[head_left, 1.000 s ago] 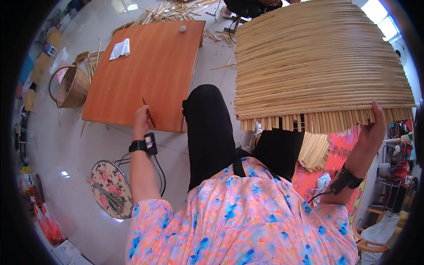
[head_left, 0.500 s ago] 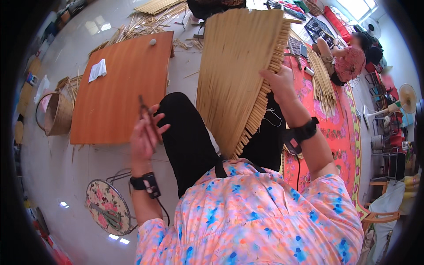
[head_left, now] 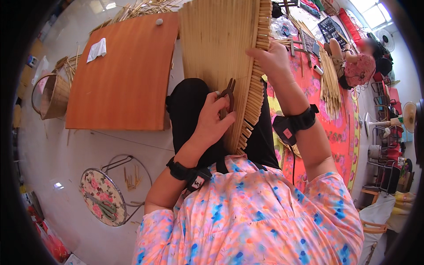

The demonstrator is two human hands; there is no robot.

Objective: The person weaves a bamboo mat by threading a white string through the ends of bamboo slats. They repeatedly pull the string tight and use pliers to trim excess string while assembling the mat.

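Note:
A large straw-coloured panel of thin slats laid side by side leans over my lap, its right edge a row of short stubby stick ends. My right hand is closed on that edge toward the upper part, thumb on the front face and the other fingers hidden behind. In front of the panel's lower part, my left hand grips a pair of dark scissors, blades pointing up and slightly apart. Whether the blades touch the slats, I cannot tell.
An orange-brown wooden board with a white cloth stands at left, beside a woven basket. A round floral stool is near my left elbow. Beyond the red floral mat, another person sits near bundled sticks.
My left hand has swung right with the scissors, from beside my knee to the front of the panel. The panel has shifted slightly left and upward, with my right hand still on its edge.

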